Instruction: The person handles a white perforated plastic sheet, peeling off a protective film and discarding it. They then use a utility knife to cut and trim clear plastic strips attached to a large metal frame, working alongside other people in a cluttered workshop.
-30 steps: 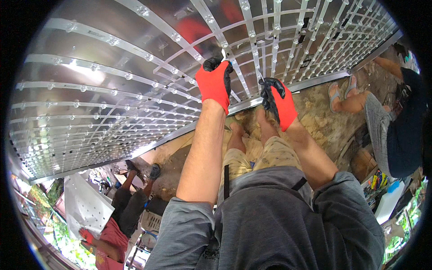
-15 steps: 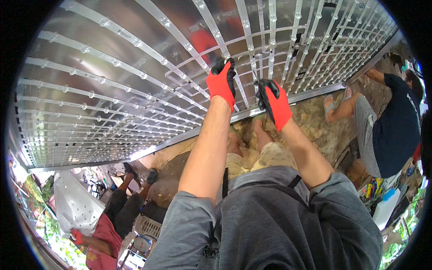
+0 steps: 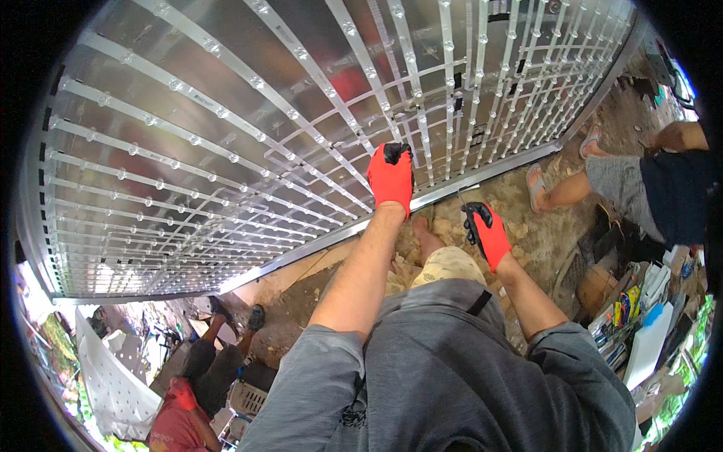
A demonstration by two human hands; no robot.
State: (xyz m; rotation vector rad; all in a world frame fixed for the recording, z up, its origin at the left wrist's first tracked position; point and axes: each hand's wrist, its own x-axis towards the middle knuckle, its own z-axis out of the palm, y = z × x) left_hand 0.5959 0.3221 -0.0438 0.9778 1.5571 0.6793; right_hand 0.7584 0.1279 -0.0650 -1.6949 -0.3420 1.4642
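Though I cannot tell if the left hand (image 3: 391,181) grips, the right hand (image 3: 489,235) clasps a tool (image 3: 462,198); apparent strip (image 3: 301,53) work next requires aligning it.

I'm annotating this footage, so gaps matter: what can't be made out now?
In the head view:
Left hand: anything in its grip, hidden by the hand itself.
Thin item at the right hand: its tip, too small.
Panel: upper end, cut off by the top edge.
Co-worker at right: head, cut off by the fisheye rim.

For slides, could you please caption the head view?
Gloved left hand at a strip-lined panel; right hand holding something thin.
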